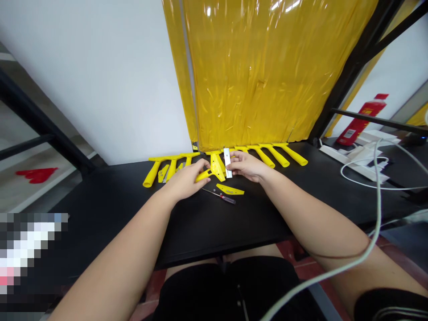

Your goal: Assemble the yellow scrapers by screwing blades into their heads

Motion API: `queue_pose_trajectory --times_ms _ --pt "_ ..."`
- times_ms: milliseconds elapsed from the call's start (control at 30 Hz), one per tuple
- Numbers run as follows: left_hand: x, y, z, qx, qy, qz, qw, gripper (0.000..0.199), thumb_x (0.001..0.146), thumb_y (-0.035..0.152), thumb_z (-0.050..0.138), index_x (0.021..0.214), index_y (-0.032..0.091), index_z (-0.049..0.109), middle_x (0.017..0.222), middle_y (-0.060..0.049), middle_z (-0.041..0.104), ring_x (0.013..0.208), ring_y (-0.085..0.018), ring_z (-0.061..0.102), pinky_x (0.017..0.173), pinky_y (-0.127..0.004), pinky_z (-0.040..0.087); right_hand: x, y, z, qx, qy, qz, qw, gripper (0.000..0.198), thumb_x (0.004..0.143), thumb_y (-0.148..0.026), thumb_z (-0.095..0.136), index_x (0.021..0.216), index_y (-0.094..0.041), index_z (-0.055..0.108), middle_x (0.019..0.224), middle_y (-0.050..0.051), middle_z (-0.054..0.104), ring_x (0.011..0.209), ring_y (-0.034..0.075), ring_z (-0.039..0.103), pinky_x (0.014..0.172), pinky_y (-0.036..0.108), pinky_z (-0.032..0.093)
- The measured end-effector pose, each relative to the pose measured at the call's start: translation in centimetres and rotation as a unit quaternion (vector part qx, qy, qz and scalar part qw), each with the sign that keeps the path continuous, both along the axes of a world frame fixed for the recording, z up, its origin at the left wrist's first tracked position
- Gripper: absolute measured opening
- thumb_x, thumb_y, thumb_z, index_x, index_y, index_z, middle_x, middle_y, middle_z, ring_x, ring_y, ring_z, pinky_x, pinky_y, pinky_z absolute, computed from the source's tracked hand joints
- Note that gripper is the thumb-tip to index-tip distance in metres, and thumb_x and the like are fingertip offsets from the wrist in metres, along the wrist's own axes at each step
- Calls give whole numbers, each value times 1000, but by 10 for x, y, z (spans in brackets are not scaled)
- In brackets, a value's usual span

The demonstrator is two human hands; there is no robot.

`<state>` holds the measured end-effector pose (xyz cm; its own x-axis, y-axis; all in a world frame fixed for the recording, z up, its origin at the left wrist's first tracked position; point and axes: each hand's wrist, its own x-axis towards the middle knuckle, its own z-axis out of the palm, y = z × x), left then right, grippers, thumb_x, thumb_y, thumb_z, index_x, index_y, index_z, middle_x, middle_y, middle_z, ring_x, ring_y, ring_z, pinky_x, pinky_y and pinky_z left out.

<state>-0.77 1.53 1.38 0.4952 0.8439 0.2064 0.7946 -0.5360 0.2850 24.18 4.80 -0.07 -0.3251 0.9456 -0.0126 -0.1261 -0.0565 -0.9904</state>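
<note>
My left hand [187, 179] is closed on the handle of a yellow scraper [217, 169], whose wide head points right. Between the fingers and thumb of my right hand [248, 165] is a flat silver blade [228, 163], held upright just beside the scraper head. I cannot tell whether the two touch. In front of them a yellow cover plate [230, 190] lies on the black table, with small screws on it. Nearer to me is a screwdriver [228, 200] with a dark handle, and a few tiny metal pieces lie by its shaft.
Several yellow scraper handles [153, 174] line the back of the table [230, 227] on both sides. A yellow plastic curtain [254, 76] hangs behind. At right are a red bottle [363, 119], white power strips [354, 162] and a white cable [378, 200] that crosses my right forearm.
</note>
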Motion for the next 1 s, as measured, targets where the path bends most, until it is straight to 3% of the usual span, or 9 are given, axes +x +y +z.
queue_pose_trajectory --times_ms 400,633,900,1000 --pt "-1 2 -2 -6 11 -4 1000 37 96 46 57 129 30 53 113 -6 71 96 -28 68 77 -38 48 2 -3 -3 26 -49 64 996 35 79 -5 72 102 -25 56 66 -7 63 56 10 62 51 17 51" --pt "-1 2 -4 -10 11 -13 1000 35 96 45 58 127 30 53 113 -6 70 95 -27 68 77 -38 47 1 -3 -1 1 -37 51 998 19 91 -16 69 98 -25 54 64 -7 61 53 9 61 52 19 55" --pt "3 -3 0 -16 -3 -26 1000 33 94 42 61 125 30 54 107 -4 69 88 -23 66 72 -34 44 2 -3 -4 -12 -41 75 996 22 85 -11 74 94 -22 58 70 -2 68 59 11 65 56 21 59" --pt "4 -4 2 -15 -6 -41 999 32 94 41 62 123 29 54 105 -3 68 88 -22 65 72 -33 43 1 -4 -3 -16 -41 68 997 25 83 -10 76 93 -22 57 63 -6 62 55 9 60 57 21 59"
